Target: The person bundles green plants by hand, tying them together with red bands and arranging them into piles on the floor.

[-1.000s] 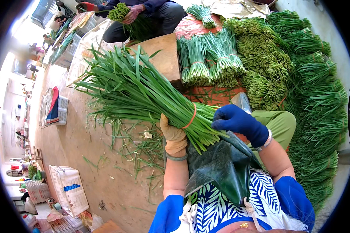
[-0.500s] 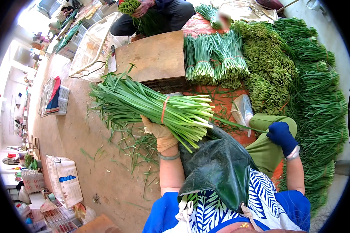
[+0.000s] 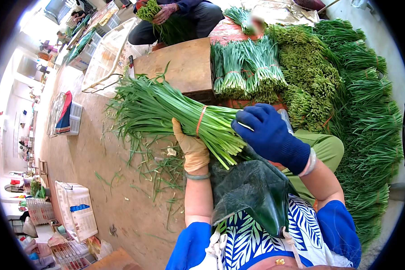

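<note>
A large bundle of garlic chives (image 3: 159,108) lies across my lap, leaves to the left and pale stem ends to the right. An orange rubber band (image 3: 201,120) circles it near the stems. My left hand (image 3: 192,149), in a tan glove, grips the bundle from below, just left of the band; its thumb shows along the near side. At the stem ends, my right hand (image 3: 270,135) in a navy knit glove has its fingers curled and pinched on the stems. The fingertips partly cover the ends. A dark green apron (image 3: 252,189) covers my lap under the bundle.
Ahead stands a low wooden board (image 3: 175,63), with banded chive bundles (image 3: 234,67) to its right. Stacked flowering stalks (image 3: 308,72) and more bundles (image 3: 364,117) line the right side. Loose leaves (image 3: 153,166) litter the floor. A co-worker's gloved hand (image 3: 165,13) holds stalks.
My right hand has come from the far right, where it held a long loose leaf, back to the stem ends. That leaf no longer shows. The bundle has shifted slightly right.
</note>
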A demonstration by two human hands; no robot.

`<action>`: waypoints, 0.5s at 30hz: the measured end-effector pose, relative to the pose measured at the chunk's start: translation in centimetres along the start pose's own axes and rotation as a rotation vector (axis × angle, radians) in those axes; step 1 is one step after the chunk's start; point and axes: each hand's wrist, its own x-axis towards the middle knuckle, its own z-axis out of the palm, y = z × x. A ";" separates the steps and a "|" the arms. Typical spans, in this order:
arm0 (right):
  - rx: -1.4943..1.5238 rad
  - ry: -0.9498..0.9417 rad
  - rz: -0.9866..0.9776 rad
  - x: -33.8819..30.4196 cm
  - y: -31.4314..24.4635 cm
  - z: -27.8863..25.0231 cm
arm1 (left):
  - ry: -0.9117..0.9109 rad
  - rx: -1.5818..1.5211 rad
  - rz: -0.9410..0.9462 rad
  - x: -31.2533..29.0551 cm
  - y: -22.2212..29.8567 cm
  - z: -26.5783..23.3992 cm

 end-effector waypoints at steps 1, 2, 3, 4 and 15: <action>-0.033 -0.034 -0.018 0.0 0.2 0.8 | 0.022 0.008 -0.013 0.1 -0.1 0.0; -0.015 -0.031 -0.017 -0.1 0.4 1.4 | 0.030 0.015 -0.017 0.3 -0.3 -0.2; -0.012 -0.036 -0.011 -0.1 0.6 1.7 | 0.036 0.015 -0.010 0.3 -0.4 -0.3; -0.008 -0.042 -0.006 0.0 0.7 1.9 | 0.042 0.014 -0.003 0.4 -0.6 -0.3; 0.089 0.049 -0.039 -0.3 1.1 3.4 | 0.056 -0.014 0.030 0.9 -0.5 -0.9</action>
